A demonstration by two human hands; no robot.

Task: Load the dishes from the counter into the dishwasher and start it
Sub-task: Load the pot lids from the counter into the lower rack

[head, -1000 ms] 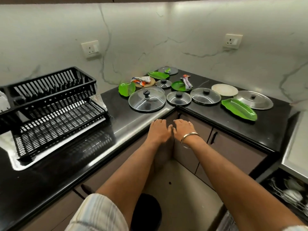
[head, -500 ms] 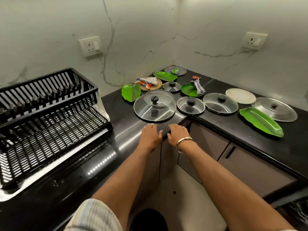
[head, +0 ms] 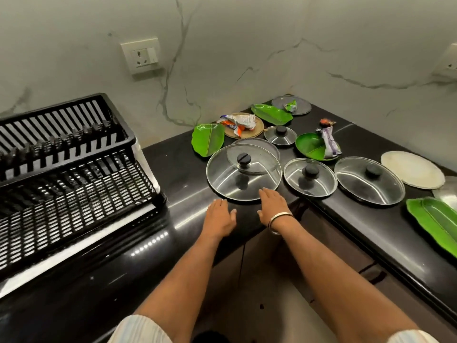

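Both hands have been brought forward from the table edge, where they were 1 second ago, to the near rim of the largest glass lid (head: 243,173). The right hand (head: 273,205) now lies with straight fingers touching that rim; the left hand (head: 218,216) is flat on the table (head: 178,169) just beside it, fingers released, nothing grasped. From this a first pick-up is judged to be starting, with no dish yet lifted. The lid sits at the inner corner, overlapping a steel plate (head: 257,144) behind it. 2 smaller lids (head: 310,177) (head: 369,179) lie to its right, green leaf plates (head: 207,139) and wrappers (head: 238,122) further back. The black drying rack (head: 74,154) stands well apart on the left. No dishwasher is in view now.
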